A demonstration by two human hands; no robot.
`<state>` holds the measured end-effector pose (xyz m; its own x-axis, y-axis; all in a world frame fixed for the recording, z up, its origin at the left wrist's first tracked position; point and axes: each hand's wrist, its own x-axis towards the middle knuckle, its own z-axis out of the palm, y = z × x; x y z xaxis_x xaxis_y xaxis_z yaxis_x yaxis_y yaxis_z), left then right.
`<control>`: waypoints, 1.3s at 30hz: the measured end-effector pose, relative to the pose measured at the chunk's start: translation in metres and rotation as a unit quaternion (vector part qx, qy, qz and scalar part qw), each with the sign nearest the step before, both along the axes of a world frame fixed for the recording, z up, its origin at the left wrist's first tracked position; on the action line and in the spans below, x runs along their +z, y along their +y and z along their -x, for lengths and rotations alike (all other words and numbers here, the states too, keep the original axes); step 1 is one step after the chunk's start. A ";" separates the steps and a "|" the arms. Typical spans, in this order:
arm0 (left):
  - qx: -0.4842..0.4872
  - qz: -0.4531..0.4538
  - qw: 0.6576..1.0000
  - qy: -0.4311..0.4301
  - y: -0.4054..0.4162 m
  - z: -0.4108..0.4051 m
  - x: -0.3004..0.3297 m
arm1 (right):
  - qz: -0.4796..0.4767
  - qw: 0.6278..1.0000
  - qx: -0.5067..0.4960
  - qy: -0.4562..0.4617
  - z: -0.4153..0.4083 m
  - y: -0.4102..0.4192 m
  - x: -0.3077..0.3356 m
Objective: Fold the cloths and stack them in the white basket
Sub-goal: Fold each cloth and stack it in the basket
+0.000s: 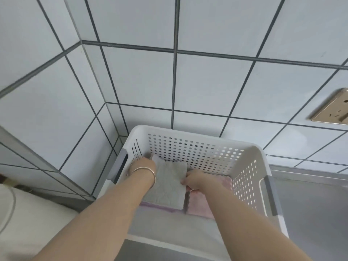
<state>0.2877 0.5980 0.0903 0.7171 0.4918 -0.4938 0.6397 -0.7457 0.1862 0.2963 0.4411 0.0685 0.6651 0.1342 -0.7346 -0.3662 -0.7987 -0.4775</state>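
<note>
step: placing folded grey cloth [165,183] in white basket [188,131], lower centre | left hand [144,164] and right hand [194,178] grip pinching its edges | done: pink cloth [199,204] already inside | remaining cloths: none visible

Both hands [165,174] hold a folded grey cloth [167,185] inside the white basket [197,133].

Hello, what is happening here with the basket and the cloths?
A person is putting a folded grey cloth into the white basket. The left hand grips its far left corner and the right hand pinches its right edge. Pink cloth already lies in the basket, partly under the grey one.
</note>
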 end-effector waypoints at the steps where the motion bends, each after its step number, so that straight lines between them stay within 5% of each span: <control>1: -0.005 -0.003 1.000 0.011 -0.002 -0.001 -0.002 | 0.000 1.000 -0.005 0.000 -0.001 -0.001 -0.004; 20: -0.002 0.008 0.990 0.140 0.002 -0.020 -0.020 | -0.016 0.998 -0.061 0.032 -0.004 0.003 -0.019; 25: -0.030 0.014 0.994 0.102 0.002 -0.016 -0.021 | 0.029 0.998 -0.047 0.029 -0.004 0.006 -0.024; 28: -0.101 -0.057 0.993 0.025 0.002 -0.011 -0.026 | 0.118 0.992 0.028 -0.027 -0.001 0.009 -0.020; 35: -0.344 -0.193 0.918 -0.041 -0.052 0.014 0.038 | 0.195 0.960 0.132 -0.151 0.008 0.004 0.052; 39: -0.372 -0.188 0.894 -0.166 -0.090 0.039 0.083 | 0.183 0.932 0.113 -0.293 0.046 -0.027 0.110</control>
<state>0.2487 0.5080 0.1737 0.9912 -0.0945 -0.0932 -0.1020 -0.9916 -0.0800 0.2501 0.4142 0.1787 0.9514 0.1304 -0.2792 0.0681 -0.9726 -0.2222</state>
